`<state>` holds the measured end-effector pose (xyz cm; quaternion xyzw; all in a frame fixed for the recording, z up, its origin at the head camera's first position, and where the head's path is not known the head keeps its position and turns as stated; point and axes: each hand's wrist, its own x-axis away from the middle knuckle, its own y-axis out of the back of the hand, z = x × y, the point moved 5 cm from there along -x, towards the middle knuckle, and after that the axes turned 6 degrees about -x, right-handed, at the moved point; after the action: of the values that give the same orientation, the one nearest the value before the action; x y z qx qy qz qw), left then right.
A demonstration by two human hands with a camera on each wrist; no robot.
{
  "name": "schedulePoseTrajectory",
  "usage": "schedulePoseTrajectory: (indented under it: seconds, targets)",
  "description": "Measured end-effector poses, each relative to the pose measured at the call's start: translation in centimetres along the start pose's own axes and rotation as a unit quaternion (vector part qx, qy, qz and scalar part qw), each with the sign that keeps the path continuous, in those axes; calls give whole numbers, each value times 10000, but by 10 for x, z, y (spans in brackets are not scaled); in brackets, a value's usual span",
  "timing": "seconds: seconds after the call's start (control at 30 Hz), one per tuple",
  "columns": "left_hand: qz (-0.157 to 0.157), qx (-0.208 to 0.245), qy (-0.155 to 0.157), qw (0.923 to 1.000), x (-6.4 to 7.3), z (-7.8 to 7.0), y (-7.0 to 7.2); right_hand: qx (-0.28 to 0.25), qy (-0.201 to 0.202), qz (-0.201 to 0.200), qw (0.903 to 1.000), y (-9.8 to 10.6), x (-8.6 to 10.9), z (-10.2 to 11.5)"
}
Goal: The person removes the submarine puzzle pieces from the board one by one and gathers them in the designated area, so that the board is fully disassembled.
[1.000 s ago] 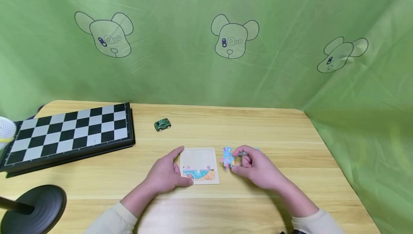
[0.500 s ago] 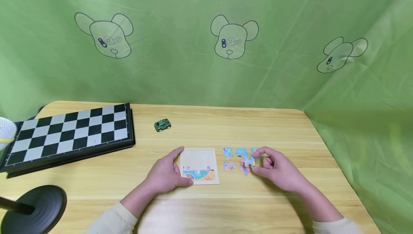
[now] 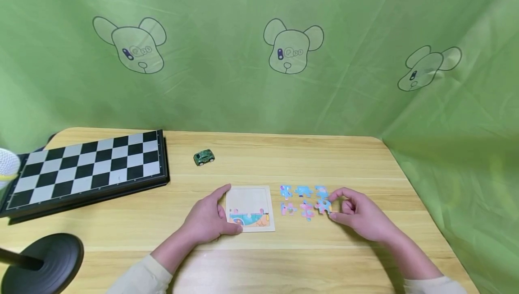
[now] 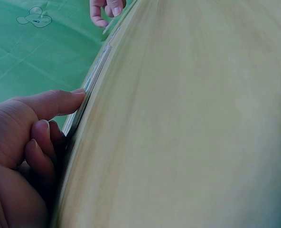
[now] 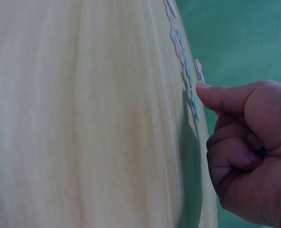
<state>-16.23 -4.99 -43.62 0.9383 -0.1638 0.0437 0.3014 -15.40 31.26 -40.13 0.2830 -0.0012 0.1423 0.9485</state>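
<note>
In the head view, my left hand (image 3: 207,218) holds the left side of a square wooden puzzle tray (image 3: 272,208), its thumb on the lower rim and its index finger at the upper left corner. The tray's lower strip is filled with picture pieces; bare wood shows above. My right hand (image 3: 361,215) pinches a blue and pink jigsaw piece (image 3: 323,205) between thumb and index finger. The right wrist view shows that piece (image 5: 200,70) lifted off the table at the thumb tip. Beside it lie several loose jigsaw pieces (image 3: 303,190) in two rows, right of the tray.
A folded black-and-white chessboard (image 3: 95,163) lies at the left. A small green toy car (image 3: 204,157) stands behind the tray. A round black stand base (image 3: 48,262) sits at the front left. Green cloth (image 3: 227,95) hangs behind the table and along its right side.
My right hand has carried the pinched jigsaw piece rightward, from beside the tray to the right end of the loose pieces, uncovering them. The left hand and tray have stayed put.
</note>
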Motion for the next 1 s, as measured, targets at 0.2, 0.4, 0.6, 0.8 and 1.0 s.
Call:
schedulePoseTrajectory:
  seconds: [0.2,0.4,0.6,0.8,1.0]
  targets:
    - [19,30,-8,10000,0,1,-1,-1,-209,72,9998,1,0,-9]
    - [42,-36,37,10000,-1,2,-1,-21,-283,131,9995,1,-1,-14]
    - [18,18,3,10000,-1,1,0,-43,-411,107,9991,2,-1,-15]
    - [40,105,-58,9999,0,1,0,98,-240,-106,9996,-2,-2,-8]
    - [220,399,-192,9988,1,2,2,47,91,-156,9998,-20,-9,14]
